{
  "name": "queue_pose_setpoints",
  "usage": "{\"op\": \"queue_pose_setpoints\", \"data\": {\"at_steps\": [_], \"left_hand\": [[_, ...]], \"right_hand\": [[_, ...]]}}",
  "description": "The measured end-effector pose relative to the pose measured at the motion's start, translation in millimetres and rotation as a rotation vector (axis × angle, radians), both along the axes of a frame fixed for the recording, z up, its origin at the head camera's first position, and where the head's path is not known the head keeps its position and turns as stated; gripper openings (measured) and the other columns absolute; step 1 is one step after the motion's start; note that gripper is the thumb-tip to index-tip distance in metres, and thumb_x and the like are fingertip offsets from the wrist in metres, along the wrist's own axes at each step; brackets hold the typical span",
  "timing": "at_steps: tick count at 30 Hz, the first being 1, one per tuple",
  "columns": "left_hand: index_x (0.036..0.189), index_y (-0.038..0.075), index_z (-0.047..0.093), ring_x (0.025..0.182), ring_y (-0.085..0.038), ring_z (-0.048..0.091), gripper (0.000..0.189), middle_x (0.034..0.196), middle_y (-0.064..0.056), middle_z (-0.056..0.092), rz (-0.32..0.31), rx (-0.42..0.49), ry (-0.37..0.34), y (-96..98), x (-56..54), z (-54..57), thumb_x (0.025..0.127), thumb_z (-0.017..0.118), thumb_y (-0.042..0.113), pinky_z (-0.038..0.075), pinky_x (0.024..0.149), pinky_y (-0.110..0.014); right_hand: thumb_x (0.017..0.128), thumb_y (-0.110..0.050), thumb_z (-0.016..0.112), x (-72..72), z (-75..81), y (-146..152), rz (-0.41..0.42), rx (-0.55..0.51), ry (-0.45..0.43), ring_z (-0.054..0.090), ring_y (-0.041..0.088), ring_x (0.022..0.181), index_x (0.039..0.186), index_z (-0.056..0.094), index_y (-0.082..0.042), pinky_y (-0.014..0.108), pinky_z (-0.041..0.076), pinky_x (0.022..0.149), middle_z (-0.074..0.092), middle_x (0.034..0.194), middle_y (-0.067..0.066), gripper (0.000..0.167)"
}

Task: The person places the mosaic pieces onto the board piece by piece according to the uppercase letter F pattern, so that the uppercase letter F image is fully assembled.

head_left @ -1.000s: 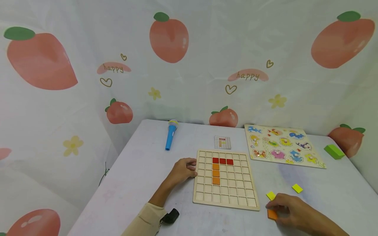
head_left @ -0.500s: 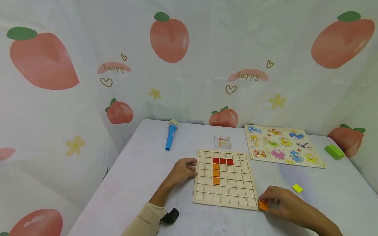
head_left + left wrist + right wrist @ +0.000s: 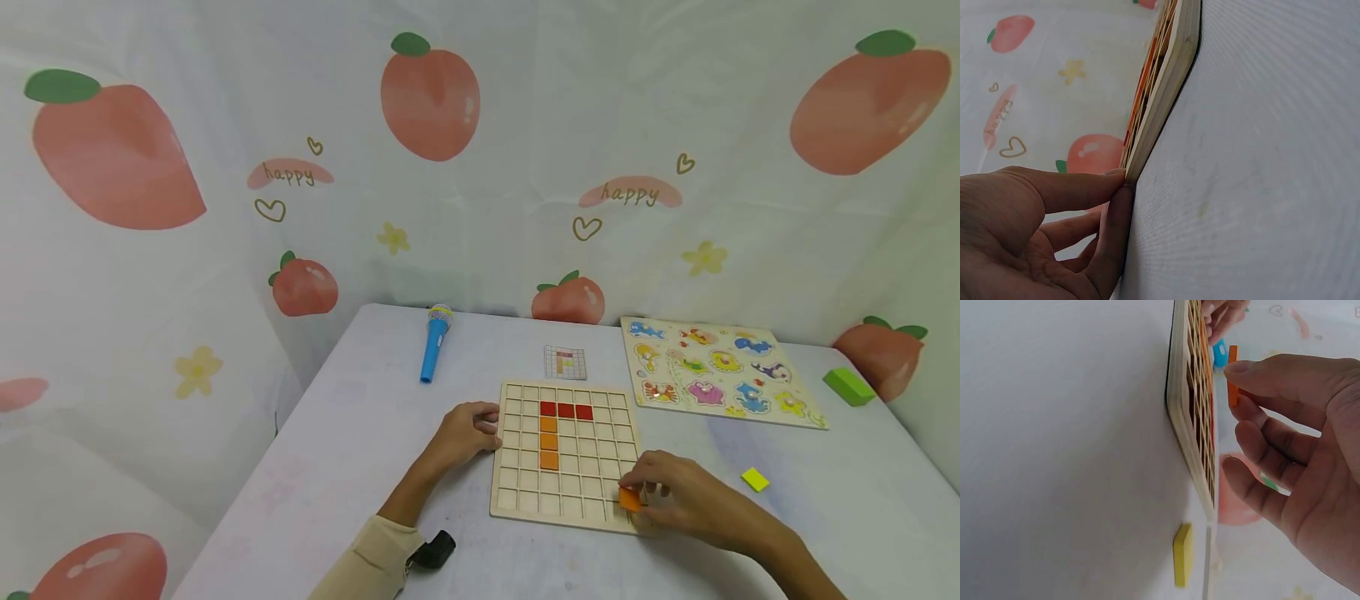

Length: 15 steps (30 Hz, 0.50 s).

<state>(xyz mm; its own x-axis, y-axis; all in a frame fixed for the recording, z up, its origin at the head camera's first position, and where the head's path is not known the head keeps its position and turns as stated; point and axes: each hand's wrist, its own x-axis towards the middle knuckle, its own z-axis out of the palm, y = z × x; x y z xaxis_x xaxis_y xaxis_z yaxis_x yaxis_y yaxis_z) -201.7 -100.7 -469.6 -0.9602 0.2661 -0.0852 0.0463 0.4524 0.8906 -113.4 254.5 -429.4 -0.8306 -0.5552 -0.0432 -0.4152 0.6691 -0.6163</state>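
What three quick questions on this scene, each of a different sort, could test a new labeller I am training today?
1. True or false: the right hand pinches an orange tile.
2. Which does the left hand touch? A the grid board; B the blue microphone; C the animal puzzle.
3. How many red tiles sit in the board?

Key: 1 true; 2 A; 3 three.

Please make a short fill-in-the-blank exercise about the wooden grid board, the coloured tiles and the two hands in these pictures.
1. The right hand pinches an ____ tile above the grid board.
2. The top row of tiles already set in the board has the colour ____.
3. The left hand touches the board's ____ edge.
4. A single ____ tile lies loose on the table, right of the board.

Missing words: orange; red; left; yellow
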Motion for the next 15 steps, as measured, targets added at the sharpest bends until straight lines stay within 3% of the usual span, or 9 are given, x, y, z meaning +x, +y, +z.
{"op": "queue_pose_setpoints", "data": {"at_steps": [5,15], "left_hand": [[0.14,-0.006,0.063,0.109,-0.024,0.071,0.057,0.127,-0.014,0.071,-0.005,0.004,0.004,-0.5,0.1,1.3,0.086,0.081,0.0,0.061,0.088,-0.035],[0.14,-0.005,0.064,0.109,-0.024,0.071,0.057,0.128,-0.014,0.072,0.0,0.001,-0.001,-0.3,-0.1,0.5,0.085,0.081,0.001,0.061,0.089,-0.036]], "right_hand": [[0.094,-0.017,0.076,-7.3,2.4,-13,0.012,-0.027,0.026,0.059,0.005,0.095,0.119,0.078,-0.02,0.025,0.055,0.08,0.064,0.106,-0.017,0.025],[0.095,-0.017,0.077,-19.5,2.1,-35,0.046,-0.022,0.046,0.061,0.006,0.097,0.117,0.079,-0.017,0.027,0.056,0.085,0.066,0.107,-0.016,0.023]]}}
